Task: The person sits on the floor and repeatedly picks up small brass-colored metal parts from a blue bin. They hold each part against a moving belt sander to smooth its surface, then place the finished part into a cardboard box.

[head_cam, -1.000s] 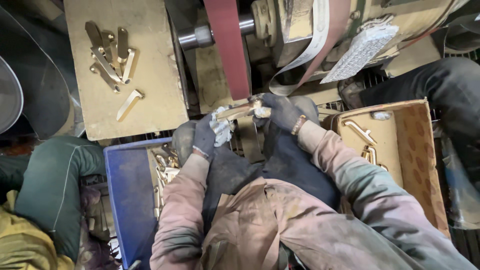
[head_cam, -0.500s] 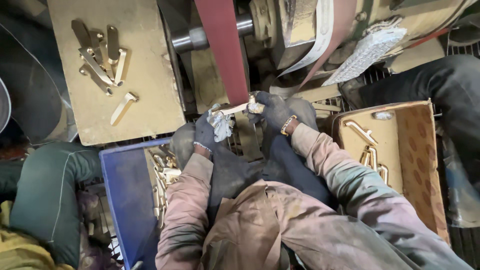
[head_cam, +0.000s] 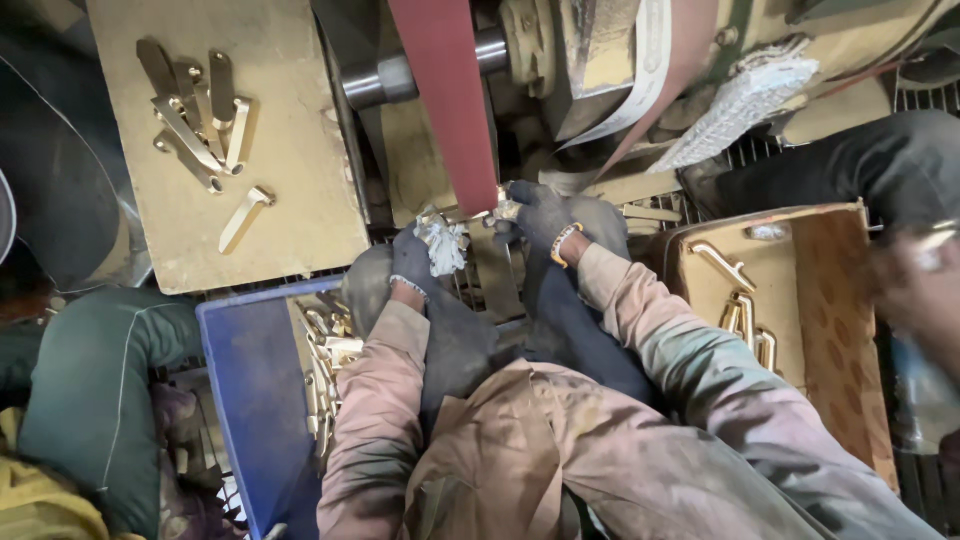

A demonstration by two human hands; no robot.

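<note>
Both hands have edged closer to the dusty red sanding belt (head_cam: 450, 110). The gloved left hand (head_cam: 418, 255) and right hand (head_cam: 537, 212) pinch a slim brass piece (head_cam: 478, 213) at each end, against the belt's lower edge.

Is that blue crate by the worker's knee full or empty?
Partly filled: brass-coloured metal pieces lie along one side of the blue crate, and its bare floor shows beside them.
</note>
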